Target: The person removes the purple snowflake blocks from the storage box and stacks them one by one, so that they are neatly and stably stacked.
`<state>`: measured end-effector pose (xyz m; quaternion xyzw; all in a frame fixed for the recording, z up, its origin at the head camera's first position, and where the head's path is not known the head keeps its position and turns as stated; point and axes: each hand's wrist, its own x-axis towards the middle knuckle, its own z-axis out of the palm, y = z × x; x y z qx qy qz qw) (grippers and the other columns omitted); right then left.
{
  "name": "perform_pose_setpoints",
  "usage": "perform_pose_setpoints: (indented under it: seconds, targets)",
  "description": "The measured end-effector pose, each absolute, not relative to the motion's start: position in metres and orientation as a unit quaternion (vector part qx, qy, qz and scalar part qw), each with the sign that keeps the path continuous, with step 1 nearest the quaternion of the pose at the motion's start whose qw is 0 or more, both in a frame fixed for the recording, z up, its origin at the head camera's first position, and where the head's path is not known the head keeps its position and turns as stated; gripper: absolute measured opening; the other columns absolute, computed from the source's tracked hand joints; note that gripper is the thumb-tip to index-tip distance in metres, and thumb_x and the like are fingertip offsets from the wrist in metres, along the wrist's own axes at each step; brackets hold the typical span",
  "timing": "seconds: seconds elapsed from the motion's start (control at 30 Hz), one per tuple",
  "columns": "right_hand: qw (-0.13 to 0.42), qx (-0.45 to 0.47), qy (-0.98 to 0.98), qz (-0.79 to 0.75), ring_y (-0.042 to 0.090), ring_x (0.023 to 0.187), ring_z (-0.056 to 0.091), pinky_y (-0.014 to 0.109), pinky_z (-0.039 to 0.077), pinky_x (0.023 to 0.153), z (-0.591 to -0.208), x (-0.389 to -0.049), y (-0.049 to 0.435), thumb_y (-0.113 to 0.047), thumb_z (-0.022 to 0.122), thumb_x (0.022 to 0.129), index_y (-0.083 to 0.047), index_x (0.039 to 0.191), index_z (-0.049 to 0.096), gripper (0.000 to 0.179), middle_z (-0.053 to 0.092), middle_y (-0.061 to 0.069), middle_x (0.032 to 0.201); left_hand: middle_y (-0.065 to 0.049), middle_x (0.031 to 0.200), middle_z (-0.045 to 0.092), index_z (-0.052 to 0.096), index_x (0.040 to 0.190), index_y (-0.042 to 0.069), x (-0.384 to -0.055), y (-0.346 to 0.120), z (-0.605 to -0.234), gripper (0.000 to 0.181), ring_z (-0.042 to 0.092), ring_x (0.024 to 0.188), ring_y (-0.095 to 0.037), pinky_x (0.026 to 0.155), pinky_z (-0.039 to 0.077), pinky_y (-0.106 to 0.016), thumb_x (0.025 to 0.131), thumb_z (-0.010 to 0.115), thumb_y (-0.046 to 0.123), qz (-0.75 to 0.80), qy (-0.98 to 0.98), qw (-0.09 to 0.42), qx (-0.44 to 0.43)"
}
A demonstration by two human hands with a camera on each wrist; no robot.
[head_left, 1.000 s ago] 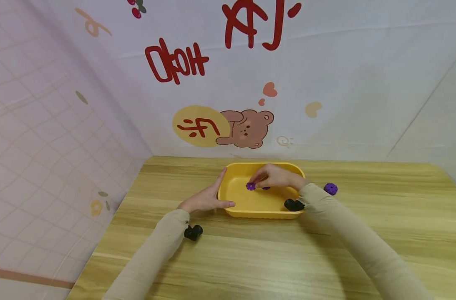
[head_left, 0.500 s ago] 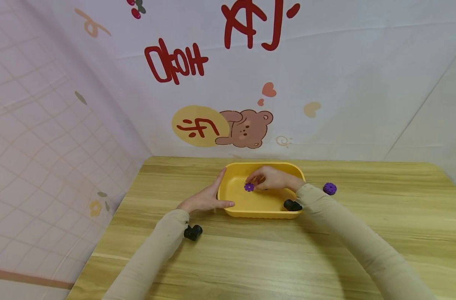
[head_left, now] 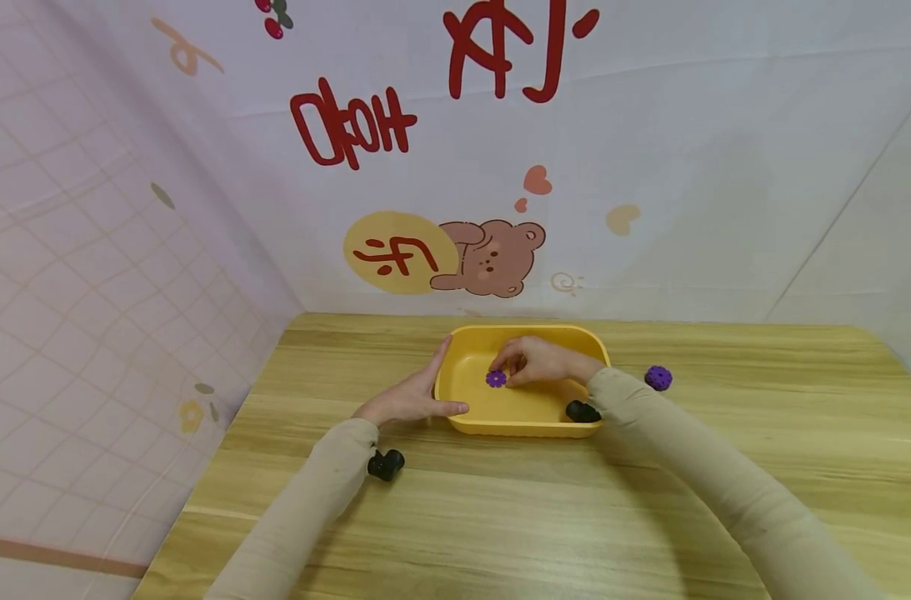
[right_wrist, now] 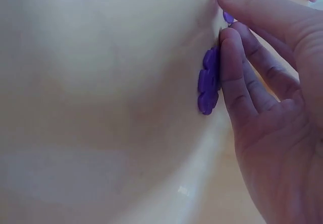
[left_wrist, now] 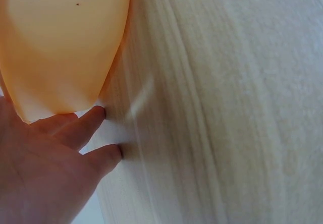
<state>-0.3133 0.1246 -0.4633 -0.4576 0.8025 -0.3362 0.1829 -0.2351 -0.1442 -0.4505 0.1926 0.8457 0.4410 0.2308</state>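
Note:
A shallow yellow plastic tray (head_left: pixel 530 429) sits on the table with my left hand (head_left: pixel 406 402) holding its left end. The left thumb crosses the near rim, and in the left wrist view fingers (left_wrist: pixel 93 125) touch the tray's outer wall. Inside the tray, my right hand (head_left: pixel 541 362) pinches a small purple flower-shaped disc (head_left: pixel 496 379) by its edge, low over the floor. In the right wrist view, the thumb partly hides this disc (right_wrist: pixel 228 16). Another purple flower-shaped piece (right_wrist: pixel 208 85) lies beside the right fingers; the hand covers it in the head view.
A small stack of purple flower-shaped discs (head_left: pixel 658 377) rests on the wood-grain table (head_left: pixel 515 517) right of the tray. A white printed cloth wall (head_left: pixel 688 208) rises behind the table. Black wrist cameras (head_left: pixel 386 465) hang from both sleeves.
The pinched disc has moved slightly left and nearer, turning flatter. My right hand has shifted with it and now hides the second purple piece. The left hand and tray stay put.

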Motion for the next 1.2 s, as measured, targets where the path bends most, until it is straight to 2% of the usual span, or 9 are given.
perform_pose_setpoints:
  seconds: [0.43,0.6,0.97,1.2]
  targets:
    - [0.188,-0.442,0.812,-0.331,0.019,0.081,0.055,0.026,0.05,0.071,-0.4623,-0.3089,0.1225,-0.006,0.077,0.081,-0.002,0.106,0.069,0.026,0.06,0.008,0.096,-0.012,0.161,0.003,-0.015,0.154,0.022,-0.2345,-0.1439,-0.4505,0.116,0.036,0.134,-0.024,0.113,0.023,-0.038,0.084,0.077,0.033,0.44,0.847,0.226,0.194]
    - [0.189,-0.437,0.819,-0.32,0.018,0.08,0.055,0.026,0.05,0.071,-0.463,-0.3088,0.1218,-0.008,0.077,0.081,-0.002,0.108,0.069,0.029,0.059,0.005,0.096,-0.013,0.16,0.005,-0.015,0.154,0.023,-0.2337,-0.1439,-0.4501,0.116,0.035,0.135,-0.025,0.113,0.022,-0.039,0.084,0.077,0.032,0.442,0.847,0.226,0.191]
    - [0.151,-0.451,0.832,-0.284,0.016,0.077,0.056,0.024,0.05,0.067,-0.4616,-0.3079,0.1192,-0.015,0.079,0.081,-0.003,0.102,0.07,0.026,0.06,0.005,0.091,-0.01,0.161,0.003,-0.015,0.154,0.024,-0.2336,-0.1437,-0.4494,0.115,0.029,0.138,-0.025,0.114,0.021,-0.04,0.084,0.077,0.032,0.443,0.846,0.225,0.195]
    - [0.154,-0.43,0.834,-0.308,0.017,0.08,0.057,0.027,0.051,0.071,-0.4582,-0.3064,0.1206,-0.016,0.078,0.08,-0.004,0.103,0.069,0.027,0.061,0.002,0.093,-0.01,0.161,0.003,-0.014,0.154,0.026,-0.2337,-0.1443,-0.4505,0.115,0.028,0.139,-0.025,0.114,0.02,-0.04,0.084,0.077,0.032,0.446,0.844,0.223,0.197]
